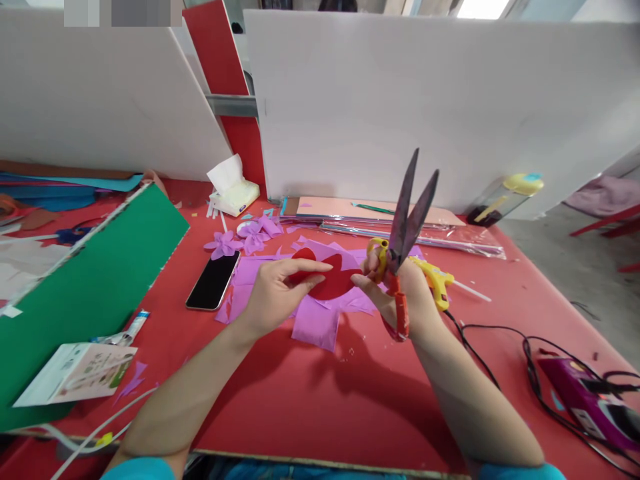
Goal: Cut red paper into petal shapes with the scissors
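A red piece is held above the middle of a red counter, its left part pinched between the thumb and fingers of the left hand and its right edge by the right hand. A pair of scissors is also held in the right hand, the 2 blades parted and pointed upward. Purple pieces are spread beneath the hands, 1 squarish piece being laid nearest the front. At left, a dark-screened phone is set beside purple flower shapes, with a tissue pack placed behind. At right, a yellow glue gun is partly hidden by the right arm.
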Motion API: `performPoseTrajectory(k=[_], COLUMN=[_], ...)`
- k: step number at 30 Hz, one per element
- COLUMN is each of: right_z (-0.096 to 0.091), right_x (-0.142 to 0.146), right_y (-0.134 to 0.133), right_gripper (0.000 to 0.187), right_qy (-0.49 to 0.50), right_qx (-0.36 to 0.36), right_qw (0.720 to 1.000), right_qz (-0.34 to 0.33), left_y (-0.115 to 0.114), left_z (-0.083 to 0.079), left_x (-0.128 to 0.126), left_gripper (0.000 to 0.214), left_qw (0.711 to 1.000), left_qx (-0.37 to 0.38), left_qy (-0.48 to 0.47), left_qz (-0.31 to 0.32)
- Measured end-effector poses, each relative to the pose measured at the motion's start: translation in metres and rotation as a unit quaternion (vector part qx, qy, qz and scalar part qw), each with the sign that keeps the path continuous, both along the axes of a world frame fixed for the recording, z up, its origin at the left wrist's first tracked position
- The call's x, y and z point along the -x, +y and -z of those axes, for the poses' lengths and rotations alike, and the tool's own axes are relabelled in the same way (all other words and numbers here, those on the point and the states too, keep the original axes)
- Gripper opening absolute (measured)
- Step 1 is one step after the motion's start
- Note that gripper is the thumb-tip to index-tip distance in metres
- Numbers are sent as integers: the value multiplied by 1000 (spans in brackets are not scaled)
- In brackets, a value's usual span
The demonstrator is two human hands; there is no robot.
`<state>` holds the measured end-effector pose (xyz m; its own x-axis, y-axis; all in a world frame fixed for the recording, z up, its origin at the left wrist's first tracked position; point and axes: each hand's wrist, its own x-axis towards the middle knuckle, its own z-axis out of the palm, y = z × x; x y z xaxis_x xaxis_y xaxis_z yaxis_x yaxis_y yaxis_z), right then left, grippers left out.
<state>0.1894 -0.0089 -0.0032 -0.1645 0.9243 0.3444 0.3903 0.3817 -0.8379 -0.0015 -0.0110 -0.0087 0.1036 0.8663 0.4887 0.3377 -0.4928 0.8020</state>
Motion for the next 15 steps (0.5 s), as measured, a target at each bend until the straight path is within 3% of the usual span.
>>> performPoseTrajectory(k=[15], right_z=[0], right_x=[1], right_y=[0], right_gripper=[22], right_qy=[-25], right_qx=[-4], right_qw=[1000], right_qz=[11], left_y=[-1], left_z=[0], left_x=[1], left_gripper=[17], left_qw=[999], left_qx=[41], left_qy=[5], left_qz=[2])
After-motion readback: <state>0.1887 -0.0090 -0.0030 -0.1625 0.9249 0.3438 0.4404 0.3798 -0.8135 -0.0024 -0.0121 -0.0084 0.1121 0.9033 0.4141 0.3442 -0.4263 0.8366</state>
